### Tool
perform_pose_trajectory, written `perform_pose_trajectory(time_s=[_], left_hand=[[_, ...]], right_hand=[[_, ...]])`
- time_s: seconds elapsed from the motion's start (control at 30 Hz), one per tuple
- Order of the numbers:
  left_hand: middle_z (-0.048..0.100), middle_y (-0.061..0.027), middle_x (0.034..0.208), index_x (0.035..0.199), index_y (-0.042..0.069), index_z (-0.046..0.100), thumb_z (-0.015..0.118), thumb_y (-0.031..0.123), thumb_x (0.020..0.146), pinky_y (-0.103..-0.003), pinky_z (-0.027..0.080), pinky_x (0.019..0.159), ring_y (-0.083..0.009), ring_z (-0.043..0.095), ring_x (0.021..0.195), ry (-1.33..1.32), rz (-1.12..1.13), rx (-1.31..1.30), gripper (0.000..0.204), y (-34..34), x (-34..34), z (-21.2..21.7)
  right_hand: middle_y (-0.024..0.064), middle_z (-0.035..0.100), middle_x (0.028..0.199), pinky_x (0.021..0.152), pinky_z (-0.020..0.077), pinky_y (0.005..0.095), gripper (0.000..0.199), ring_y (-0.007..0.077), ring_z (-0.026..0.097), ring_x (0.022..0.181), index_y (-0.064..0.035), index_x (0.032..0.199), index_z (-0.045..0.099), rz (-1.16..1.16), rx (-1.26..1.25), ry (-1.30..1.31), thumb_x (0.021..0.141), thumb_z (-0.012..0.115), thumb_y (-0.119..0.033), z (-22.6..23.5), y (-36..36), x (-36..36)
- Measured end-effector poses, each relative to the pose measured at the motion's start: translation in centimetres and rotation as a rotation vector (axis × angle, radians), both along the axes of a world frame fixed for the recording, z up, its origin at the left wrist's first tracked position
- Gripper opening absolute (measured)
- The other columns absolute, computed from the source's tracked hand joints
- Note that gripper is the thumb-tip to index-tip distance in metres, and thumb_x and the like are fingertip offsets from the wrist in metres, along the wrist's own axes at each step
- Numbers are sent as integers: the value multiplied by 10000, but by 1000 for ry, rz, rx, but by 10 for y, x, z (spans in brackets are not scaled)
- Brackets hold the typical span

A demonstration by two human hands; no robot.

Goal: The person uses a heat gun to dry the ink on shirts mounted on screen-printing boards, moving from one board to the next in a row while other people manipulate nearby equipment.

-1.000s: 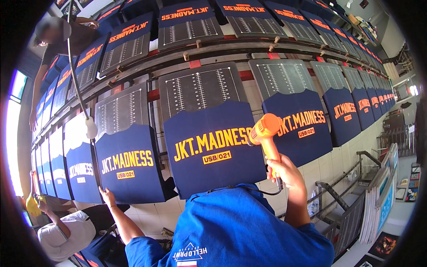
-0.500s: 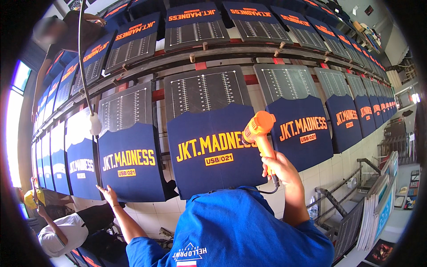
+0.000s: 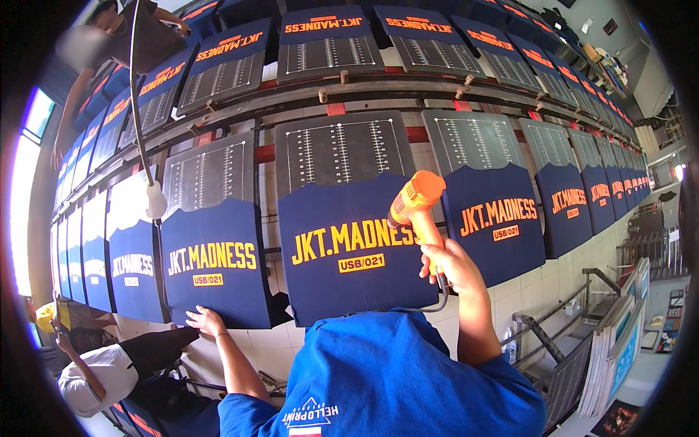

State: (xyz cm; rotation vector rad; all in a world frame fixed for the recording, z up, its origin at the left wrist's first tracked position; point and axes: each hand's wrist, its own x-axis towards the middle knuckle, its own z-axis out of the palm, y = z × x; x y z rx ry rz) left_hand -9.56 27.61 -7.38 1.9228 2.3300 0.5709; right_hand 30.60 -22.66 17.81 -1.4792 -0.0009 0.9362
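Now the orange heat gun (image 3: 416, 207) is gripped by its handle in the right hand (image 3: 445, 264), fingers wrapped closed around it, nozzle aimed at the middle navy shirt (image 3: 349, 247), raised just off the yellow print. A cable is seen hanging below that fist. The left hand (image 3: 206, 320) is laid flat, fingers spread open, on the lower edge of the next navy shirt (image 3: 215, 266) to the left. Both shirts are stretched over grey ruled boards (image 3: 338, 149). A white lamp (image 3: 155, 200), probably a bulb, is hung beside them.
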Motion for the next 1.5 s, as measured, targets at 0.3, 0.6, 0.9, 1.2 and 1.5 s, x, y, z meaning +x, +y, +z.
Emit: perform_pose_trajectory(time_s=[0.3, 0.6, 0.9, 1.2, 1.5], left_hand=[[263, -240, 1510, 1444, 41, 364, 414, 383, 995, -460, 302, 1106, -364, 280, 1389, -102, -57, 64, 566, -31, 24, 17], [255, -235, 1514, 1434, 39, 381, 437, 353, 993, -443, 301, 1111, -367, 296, 1381, -135, -66, 79, 545, -36, 25, 18], [257, -230, 1514, 1431, 38, 385, 445, 351, 990, -441, 302, 1112, -364, 293, 1384, -155, -56, 75, 544, -37, 28, 20], [251, -218, 1521, 1438, 66, 384, 444, 360, 988, -446, 325, 1098, -364, 316, 1375, -150, -44, 73, 541, -38, 30, 23], [261, -212, 1519, 1435, 68, 391, 448, 358, 985, -448, 331, 1093, -358, 327, 1370, -157, -34, 84, 538, -37, 29, 22]], right_hand=[[47, 565, 774, 459, 482, 246, 349, 150, 634, 598, -6, 1046, 511, 55, -31, 4, 887, 637, -291, 1, 8, -4], [34, 563, 746, 474, 483, 242, 327, 143, 637, 608, -15, 1034, 500, 76, -92, 68, 910, 630, -288, 12, -20, -35], [28, 559, 739, 474, 476, 236, 311, 123, 619, 614, -14, 1035, 498, 110, -62, 61, 933, 610, -285, 11, -6, -40], [28, 555, 808, 490, 479, 235, 301, 106, 586, 635, -29, 1030, 510, 101, -20, -23, 918, 627, -282, -15, 18, -12], [26, 552, 787, 476, 481, 243, 293, 121, 610, 627, -31, 1005, 518, 121, -13, -24, 930, 604, -300, -8, 35, -5]])
